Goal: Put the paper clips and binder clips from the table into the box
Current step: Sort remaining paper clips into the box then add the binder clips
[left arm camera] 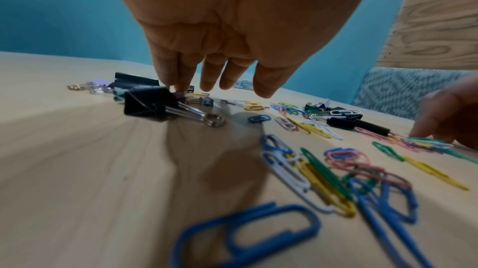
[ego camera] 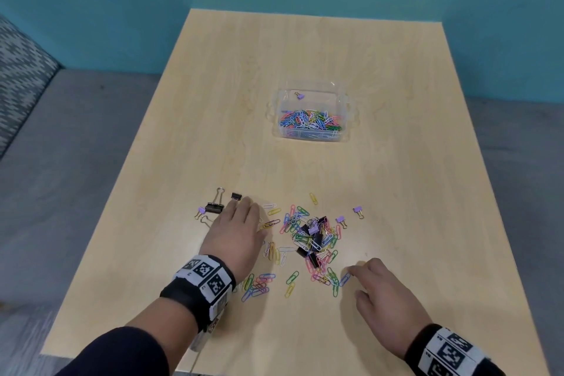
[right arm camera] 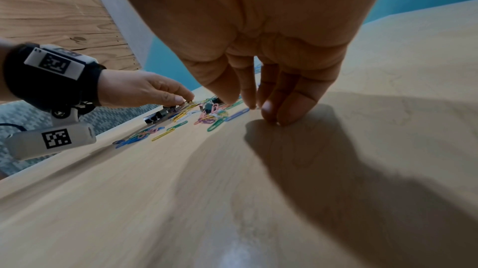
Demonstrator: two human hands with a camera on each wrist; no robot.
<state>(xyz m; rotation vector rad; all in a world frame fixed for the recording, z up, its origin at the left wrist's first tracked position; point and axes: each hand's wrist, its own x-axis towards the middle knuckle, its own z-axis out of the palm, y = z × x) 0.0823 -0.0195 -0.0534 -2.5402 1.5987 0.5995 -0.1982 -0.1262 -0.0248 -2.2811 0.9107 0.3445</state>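
A clear plastic box [ego camera: 311, 131] stands mid-table, holding many coloured paper clips and one purple binder clip [ego camera: 300, 96]. Nearer me lies a heap of paper clips and black binder clips [ego camera: 311, 241]. My left hand [ego camera: 247, 214] reaches left of the heap with its fingers straight down, their tips [left arm camera: 178, 86] touching a small clip beside a large black binder clip [ego camera: 214, 207] [left arm camera: 147, 104]; the thumb stands apart. My right hand [ego camera: 357, 281] rests its fingertips [right arm camera: 279, 117] on the table at the heap's right edge, next to a blue paper clip [right arm camera: 236, 114], holding nothing.
More loose clips lie by my left wrist [ego camera: 259, 282]. Two small purple binder clips [ego camera: 357, 210] sit right of the heap, and another black one [ego camera: 236, 196] lies past my left fingers. The wooden table [ego camera: 396, 162] meets a teal wall; a patterned seat [ego camera: 18, 76] is at left.
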